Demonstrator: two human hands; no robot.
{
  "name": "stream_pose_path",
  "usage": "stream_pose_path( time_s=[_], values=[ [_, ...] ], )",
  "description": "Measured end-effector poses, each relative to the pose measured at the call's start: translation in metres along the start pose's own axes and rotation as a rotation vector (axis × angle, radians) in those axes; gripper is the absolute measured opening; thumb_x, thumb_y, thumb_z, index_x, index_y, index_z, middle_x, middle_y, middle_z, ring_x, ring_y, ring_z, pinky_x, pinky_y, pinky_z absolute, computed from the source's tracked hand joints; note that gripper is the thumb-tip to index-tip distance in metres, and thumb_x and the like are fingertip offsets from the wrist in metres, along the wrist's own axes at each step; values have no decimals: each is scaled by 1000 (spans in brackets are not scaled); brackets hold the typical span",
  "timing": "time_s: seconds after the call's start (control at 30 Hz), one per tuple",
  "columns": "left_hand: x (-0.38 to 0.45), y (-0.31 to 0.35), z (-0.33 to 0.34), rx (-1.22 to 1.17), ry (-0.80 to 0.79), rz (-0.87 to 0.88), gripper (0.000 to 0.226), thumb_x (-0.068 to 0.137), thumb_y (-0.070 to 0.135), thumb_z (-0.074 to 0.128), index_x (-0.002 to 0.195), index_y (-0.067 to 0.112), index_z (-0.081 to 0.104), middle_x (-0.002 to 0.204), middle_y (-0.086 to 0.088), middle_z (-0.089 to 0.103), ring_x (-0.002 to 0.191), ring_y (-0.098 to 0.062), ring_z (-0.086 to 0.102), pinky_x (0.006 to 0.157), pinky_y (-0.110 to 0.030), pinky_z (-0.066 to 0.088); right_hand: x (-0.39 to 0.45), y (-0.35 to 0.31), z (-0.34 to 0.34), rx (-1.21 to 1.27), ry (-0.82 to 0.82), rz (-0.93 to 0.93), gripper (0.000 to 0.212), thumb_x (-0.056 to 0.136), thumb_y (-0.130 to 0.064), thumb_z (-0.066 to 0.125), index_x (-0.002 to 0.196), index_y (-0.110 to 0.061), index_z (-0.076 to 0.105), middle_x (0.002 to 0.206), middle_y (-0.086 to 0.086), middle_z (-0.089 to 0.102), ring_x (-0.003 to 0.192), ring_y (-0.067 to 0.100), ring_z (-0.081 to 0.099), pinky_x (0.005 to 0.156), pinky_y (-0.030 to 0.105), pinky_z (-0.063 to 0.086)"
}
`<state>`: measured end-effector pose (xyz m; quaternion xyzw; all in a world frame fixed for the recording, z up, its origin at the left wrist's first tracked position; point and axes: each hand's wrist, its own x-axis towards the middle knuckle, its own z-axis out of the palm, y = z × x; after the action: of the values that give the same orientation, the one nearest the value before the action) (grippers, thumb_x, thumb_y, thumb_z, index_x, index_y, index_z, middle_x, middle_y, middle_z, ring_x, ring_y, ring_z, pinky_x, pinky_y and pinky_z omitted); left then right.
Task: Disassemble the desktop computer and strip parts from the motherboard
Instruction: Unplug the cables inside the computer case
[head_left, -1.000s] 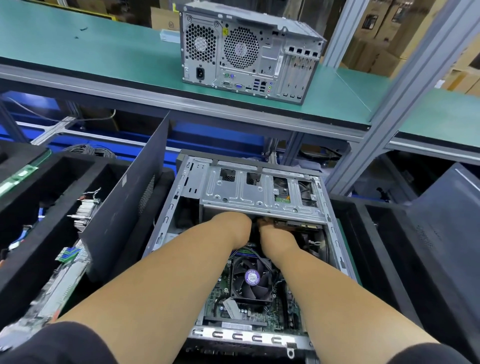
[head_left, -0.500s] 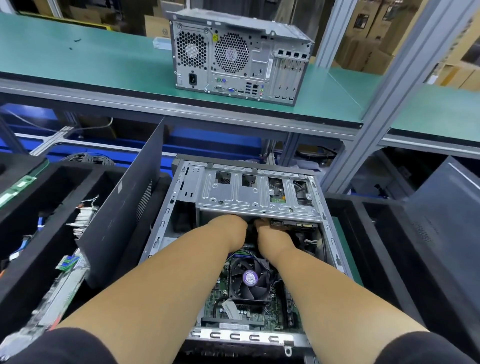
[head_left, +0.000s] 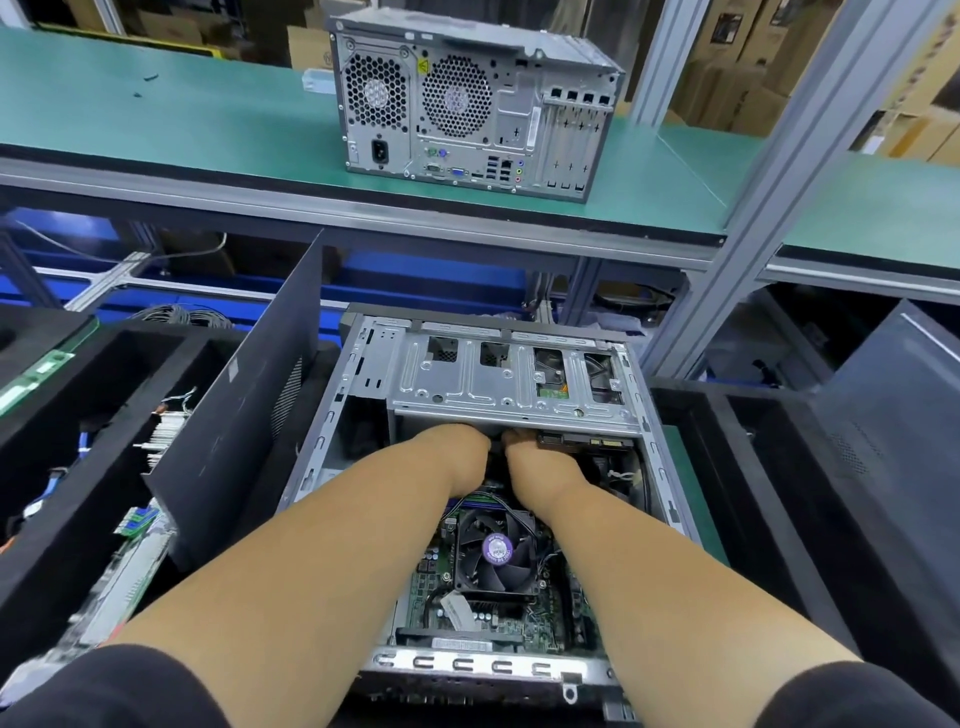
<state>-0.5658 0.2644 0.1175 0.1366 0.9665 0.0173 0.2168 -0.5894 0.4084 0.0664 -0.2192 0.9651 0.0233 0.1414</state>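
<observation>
we reach both hands under silver perforated steel drive cage of open grey desktop case. left hand, right hand side by side beneath cage front edge, black cpu fan nearer us. fingers hidden, state we cannot tell. target part probably just beyond fingertips, both hands equally near.

An opened desktop computer lies on its side among black foam bins, its motherboard exposed. Both hands reach under the silver drive cage: the left hand and the right hand sit close together, their fingers hidden beneath the cage, so neither grip can be judged. The black cooler fan lies between the forearms. A second, closed computer stands near the front edge of the green tabletop above. A dark side panel leans at the left.
</observation>
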Motion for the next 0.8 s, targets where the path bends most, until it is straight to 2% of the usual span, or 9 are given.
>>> stream_pose_path(
  time_s=[0.07, 0.17, 0.23, 0.3, 0.37, 0.43, 0.6, 0.7, 0.8],
  values=[
    [1, 0, -1, -10, 10, -6, 33, 99, 20, 47, 129, 8, 55, 126, -11, 60, 112, -28, 56, 93, -35, 45, -6, -1, -3, 118, 6, -1, 38, 101, -45, 37, 120, -14, 47, 119, 10, 57, 106, 23, 51, 93, 27, 34],
    [1, -1, -2, -13, 8, 0, 36, 101, 28, 45, 129, 7, 53, 128, -11, 58, 116, -28, 54, 96, -35, 42, -6, -3, -4, 218, 22, 72, 53, 99, -57, 34, 125, -14, 51, 119, 13, 59, 103, 23, 50, 89, 27, 32],
    [0, -1, -1, -24, 8, 1, 34, 101, 27, 44, 126, 7, 55, 127, -11, 59, 114, -28, 55, 94, -34, 42, -5, -4, -3, 164, 33, 122, 52, 101, -49, 33, 124, -9, 57, 115, 14, 61, 105, 27, 56, 82, 27, 34],
    [-3, 0, -2, -43, 21, 7, 33, 101, 26, 44, 126, 7, 56, 127, -12, 59, 114, -28, 54, 93, -33, 41, -5, -8, -6, 163, -27, 96, 46, 103, -38, 36, 131, -4, 51, 107, 11, 59, 104, 26, 55, 82, 29, 37],
    [-7, 0, -3, -73, 47, 20, 33, 100, 27, 45, 126, 7, 55, 127, -12, 58, 114, -28, 54, 89, -32, 40, -8, -16, -8, 244, -88, 178, 39, 104, -19, 41, 139, -3, 37, 118, 14, 57, 112, 31, 56, 90, 37, 43],
    [-12, 1, -3, -88, 87, 35, 32, 99, 28, 47, 123, 8, 55, 124, -11, 59, 111, -28, 54, 83, -29, 39, -11, -20, -12, 216, -27, 196, 42, 100, -7, 43, 141, -1, 34, 131, 20, 51, 119, 40, 56, 93, 43, 45],
    [-27, -2, -9, -101, 120, 59, 20, 95, 26, 51, 107, 12, 59, 112, -8, 63, 99, -25, 56, 79, -32, 44, -10, -31, -18, 359, -23, 90, 28, 95, -7, 51, 120, 1, 54, 121, 24, 57, 109, 35, 59, 80, 33, 42],
    [-36, -4, -17, -122, 94, 91, 18, 93, 27, 53, 104, 15, 59, 110, -5, 62, 94, -22, 55, 78, -30, 44, -14, -33, -25, 420, 3, 37, 31, 90, -4, 55, 120, 0, 55, 121, 21, 60, 110, 33, 57, 74, 27, 35],
    [-48, -7, -27, -188, 118, 101, 11, 92, 30, 54, 85, 22, 53, 95, 1, 61, 84, -19, 52, 69, -28, 39, -22, -32, -37, 549, 35, -1, 23, 86, -3, 57, 109, -7, 61, 105, 14, 64, 94, 29, 59, 67, 26, 34]
  ],
)
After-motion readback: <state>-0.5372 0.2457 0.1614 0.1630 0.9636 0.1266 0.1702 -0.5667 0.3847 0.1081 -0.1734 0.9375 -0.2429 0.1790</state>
